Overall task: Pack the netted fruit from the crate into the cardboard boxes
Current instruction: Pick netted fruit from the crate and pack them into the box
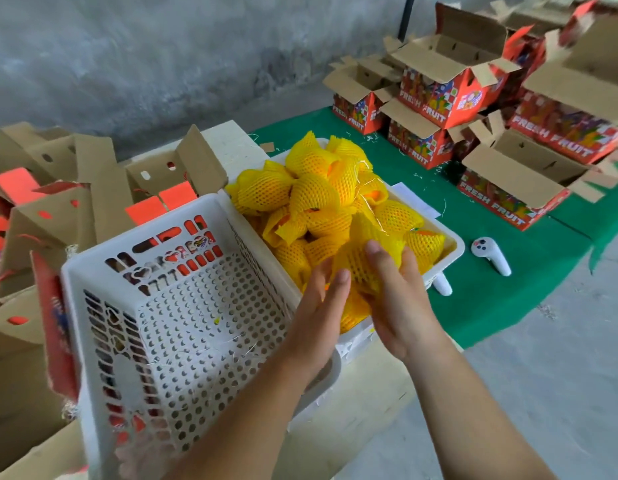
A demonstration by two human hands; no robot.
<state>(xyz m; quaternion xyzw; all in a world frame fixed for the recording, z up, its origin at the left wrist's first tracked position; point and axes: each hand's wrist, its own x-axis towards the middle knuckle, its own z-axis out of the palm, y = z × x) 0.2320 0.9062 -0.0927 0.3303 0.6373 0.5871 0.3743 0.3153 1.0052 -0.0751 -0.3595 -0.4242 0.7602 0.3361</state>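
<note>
My right hand (392, 299) has its fingers curled round one netted fruit (366, 261) at the near end of the full crate (449, 252), while my left hand (321, 299) lies against the same fruit, fingers straight as far as I can tell. Left of that crate sits an empty white basket (182, 306). Beyond it a green cloth (508, 306) covers the table, carrying open cardboard boxes (508, 181) before a grey concrete wall (144, 57).

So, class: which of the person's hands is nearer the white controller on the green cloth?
Right. The right hand holds netted fruit in the crate, just left of the controller; the left hand lies farther left.
</note>
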